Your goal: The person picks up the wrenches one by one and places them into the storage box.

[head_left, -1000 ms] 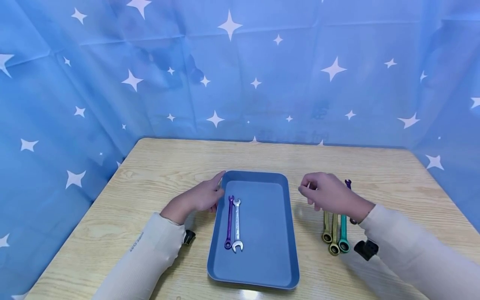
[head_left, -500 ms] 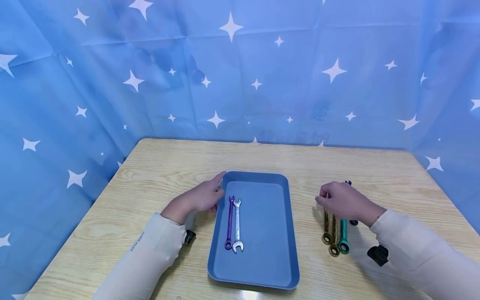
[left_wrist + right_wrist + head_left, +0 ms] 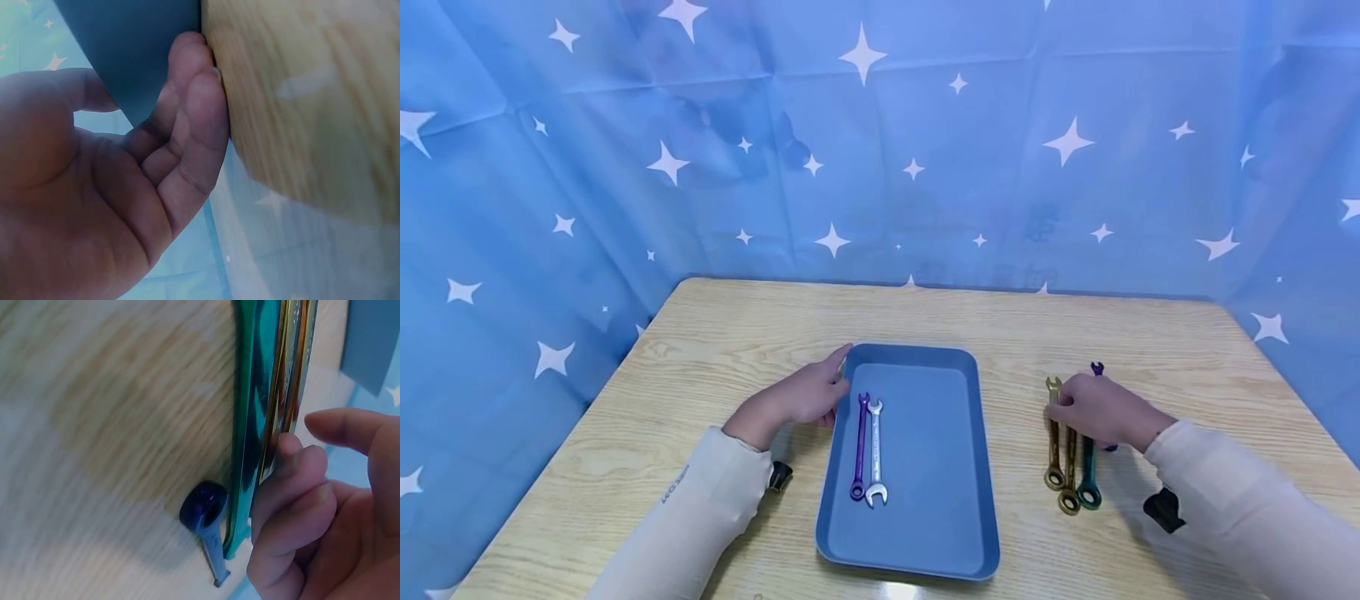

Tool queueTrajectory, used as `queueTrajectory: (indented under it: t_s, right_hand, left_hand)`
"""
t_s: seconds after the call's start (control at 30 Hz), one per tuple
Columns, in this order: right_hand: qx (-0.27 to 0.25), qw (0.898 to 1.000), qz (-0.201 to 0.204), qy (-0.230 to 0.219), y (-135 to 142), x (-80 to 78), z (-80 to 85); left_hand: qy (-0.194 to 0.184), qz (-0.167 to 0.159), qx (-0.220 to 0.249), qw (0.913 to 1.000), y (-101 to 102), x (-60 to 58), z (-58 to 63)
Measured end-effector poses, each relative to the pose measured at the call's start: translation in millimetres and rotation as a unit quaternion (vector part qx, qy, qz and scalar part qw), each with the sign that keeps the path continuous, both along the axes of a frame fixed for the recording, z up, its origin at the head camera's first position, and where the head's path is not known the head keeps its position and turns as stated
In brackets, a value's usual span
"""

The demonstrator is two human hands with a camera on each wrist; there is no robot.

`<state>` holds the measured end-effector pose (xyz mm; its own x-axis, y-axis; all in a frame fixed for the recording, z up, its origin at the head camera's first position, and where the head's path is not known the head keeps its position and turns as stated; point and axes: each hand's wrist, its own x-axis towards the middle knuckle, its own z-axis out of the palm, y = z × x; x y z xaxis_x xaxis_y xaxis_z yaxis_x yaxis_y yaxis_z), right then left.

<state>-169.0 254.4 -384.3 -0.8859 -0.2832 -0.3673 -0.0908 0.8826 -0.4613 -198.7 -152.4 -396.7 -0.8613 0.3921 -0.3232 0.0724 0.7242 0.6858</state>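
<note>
My left hand point(image 3: 805, 392) grips the left wall of a blue tray point(image 3: 925, 565), thumb over the rim and fingers outside. Inside the tray, a purple combination wrench point(image 3: 861, 446) and a silver combination wrench point(image 3: 876, 454) lie side by side. My right hand point(image 3: 1105, 408) is over the wrenches to the tray's right. Its thumb and fingertips are at the leftmost gold wrench point(image 3: 1054, 454), with a gap between them in the right wrist view. Close by lie a second gold wrench point(image 3: 1069, 492), a green wrench point(image 3: 1088, 483) and another purple wrench point(image 3: 1097, 369), partly hidden by the hand.
The wooden table point(image 3: 760, 312) bears the tray in its middle and the loose wrenches at right. A blue curtain point(image 3: 880, 167) with white stars hangs behind the far edge and at the sides.
The right hand has moved rightward from near the tray and down onto the loose wrenches, uncovering the gold wrench's upper end. The left hand stays on the tray wall.
</note>
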Motion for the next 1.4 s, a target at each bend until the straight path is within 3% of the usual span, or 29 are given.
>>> queueTrajectory:
  t_s: [0.23,0.63,0.97,1.4]
  right_hand:
    - [0.005,1.000,0.016,0.004,-4.0,0.1,-2.9]
    - [-0.018,0.995,0.007,-0.096,-6.3,0.1,2.1]
    - [-0.032,0.994,0.005,-0.101,-8.8,-1.4,1.5]
    - [-0.065,0.990,-0.045,-0.114,-10.2,1.0,-1.9]
  left_hand:
    - [0.001,0.001,0.005,1.0000,-0.1,0.1,-1.0]
    - [0.001,0.002,0.001,1.0000,-0.8,-0.1,-1.6]
    - [0.001,0.001,0.001,1.0000,-0.9,-0.8,-1.7]
    - [-0.005,0.000,0.003,1.0000,-0.6,-0.6,-0.3]
